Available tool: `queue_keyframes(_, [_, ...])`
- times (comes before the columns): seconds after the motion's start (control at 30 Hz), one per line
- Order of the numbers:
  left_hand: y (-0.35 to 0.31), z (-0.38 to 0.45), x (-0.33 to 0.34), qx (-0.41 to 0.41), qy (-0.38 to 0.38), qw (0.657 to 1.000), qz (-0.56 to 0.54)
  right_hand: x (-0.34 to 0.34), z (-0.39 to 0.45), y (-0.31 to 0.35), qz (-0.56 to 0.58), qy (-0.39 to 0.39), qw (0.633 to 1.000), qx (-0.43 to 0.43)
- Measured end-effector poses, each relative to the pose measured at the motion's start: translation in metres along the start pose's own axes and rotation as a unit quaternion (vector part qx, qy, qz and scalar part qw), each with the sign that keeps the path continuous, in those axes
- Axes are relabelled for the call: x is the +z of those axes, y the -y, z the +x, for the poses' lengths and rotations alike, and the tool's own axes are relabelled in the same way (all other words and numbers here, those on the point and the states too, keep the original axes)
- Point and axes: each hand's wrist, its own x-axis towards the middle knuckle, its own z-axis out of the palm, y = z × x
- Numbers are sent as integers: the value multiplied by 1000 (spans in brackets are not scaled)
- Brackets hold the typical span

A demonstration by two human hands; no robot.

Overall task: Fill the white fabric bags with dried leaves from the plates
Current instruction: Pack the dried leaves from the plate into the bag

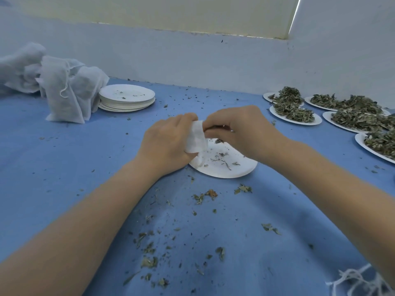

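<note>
1. At the middle of the counter (64, 167), which is covered in blue cloth, a white paper plate (230, 167) lies nearly bare, holding only a few scraps and stems of dried leaf.
2. Over that plate's far left edge, the left hand (168, 142) grips a small white fabric bag (195, 137), fingers curled round it so the mouth faces right; how full it is cannot be told.
3. Touching the bag's mouth, the right hand (241, 131) pinches a small clump of dried leaves (220, 128) between thumb and fingertips.
4. Off to the right, five plates of dried leaves (295, 113) sit close together, each heaped with a green-grey pile; the nearest of them runs off the frame edge.
5. Far left at the back, a stack of used plates (127, 98) stands with only a few crumbs on the top one.
6. Just beside that stack, touching its left side, a heap of white fabric bags (62, 88) lies slumped, one with a drawstring hanging down its front; they look puffed, but their contents are hidden.
7. Across the near cloth, loose leaf bits (201, 197) are scattered between the two forearms and toward the onlooker's side.
8. Down in the near right corner, a tangle of white string (359, 280) lies on the cloth.
9. Behind everything, a pale wall (192, 60) closes off the back of the counter.
</note>
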Motion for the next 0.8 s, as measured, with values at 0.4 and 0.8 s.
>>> queue_keyframes(0.4, [-13,5,0,-128,-15,962,-242,-2,7,9,61,-41,997,-35])
queue_keyframes(0.8, [-11,11,-5,-158,-23,946,-282,-8,21,22,18,-17,999,-26])
